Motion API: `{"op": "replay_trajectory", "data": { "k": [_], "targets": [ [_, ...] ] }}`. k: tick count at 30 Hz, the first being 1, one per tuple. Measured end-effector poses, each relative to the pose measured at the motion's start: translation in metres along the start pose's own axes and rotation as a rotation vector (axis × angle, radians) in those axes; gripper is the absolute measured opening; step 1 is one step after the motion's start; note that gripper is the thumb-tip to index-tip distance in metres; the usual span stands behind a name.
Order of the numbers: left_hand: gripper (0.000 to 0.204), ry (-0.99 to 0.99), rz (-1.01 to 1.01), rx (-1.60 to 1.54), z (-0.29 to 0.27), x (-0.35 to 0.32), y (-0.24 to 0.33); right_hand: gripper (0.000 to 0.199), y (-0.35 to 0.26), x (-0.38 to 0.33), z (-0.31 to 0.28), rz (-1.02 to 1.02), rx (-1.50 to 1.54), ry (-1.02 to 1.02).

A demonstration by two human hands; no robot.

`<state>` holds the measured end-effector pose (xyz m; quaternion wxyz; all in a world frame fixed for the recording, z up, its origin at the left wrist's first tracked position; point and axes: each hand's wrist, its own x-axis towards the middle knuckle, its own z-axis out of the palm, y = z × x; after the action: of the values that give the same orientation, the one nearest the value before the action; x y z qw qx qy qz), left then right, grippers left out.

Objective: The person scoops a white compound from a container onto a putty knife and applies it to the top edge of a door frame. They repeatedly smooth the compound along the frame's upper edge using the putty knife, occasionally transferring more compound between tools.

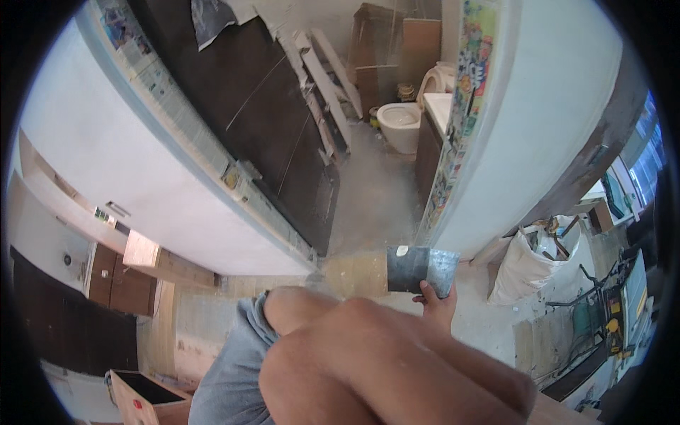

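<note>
My right hand (437,306) grips the lower edge of a thin flat rectangular plate (407,273), with the thumb lying on its face. The plate is dark on its left part and shiny grey on its right, with a small pale spot near the top; its exact kind I cannot make out. It is held up in front of the doorway, above the floor. Bent bare limbs (368,354) and grey cloth (234,354) fill the lower middle and hide part of the right arm. My left hand does not show.
White walls flank the doorway, with printed paper along its edges. A dark door (255,106) stands at its left. Beyond are a toilet (401,124) and leaning boards (322,81). A white debris sack (525,273) stands at right; wooden cabinets (120,283) are at left.
</note>
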<state>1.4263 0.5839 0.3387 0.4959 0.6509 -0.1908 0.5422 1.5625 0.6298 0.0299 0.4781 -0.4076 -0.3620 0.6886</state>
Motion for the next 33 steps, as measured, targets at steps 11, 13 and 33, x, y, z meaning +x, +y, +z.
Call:
{"op": "replay_trajectory", "data": {
  "k": [11, 13, 33],
  "targets": [
    [0.033, 1.048, 0.115, 1.947, -0.155, -0.063, 0.192, 0.04, -0.003, 0.006, 0.001, -0.005, 0.063, -0.038],
    [0.077, 1.157, 0.046, 2.398, -0.197, -0.109, 0.293, 0.041, 0.005, 0.012, -0.011, -0.014, 0.019, -0.027],
    [0.065, 0.915, -1.72, 3.25, -0.265, -0.211, 0.517, 0.034, 0.043, 0.104, -0.028, 0.1, 0.117, 0.085]
  ]
}}
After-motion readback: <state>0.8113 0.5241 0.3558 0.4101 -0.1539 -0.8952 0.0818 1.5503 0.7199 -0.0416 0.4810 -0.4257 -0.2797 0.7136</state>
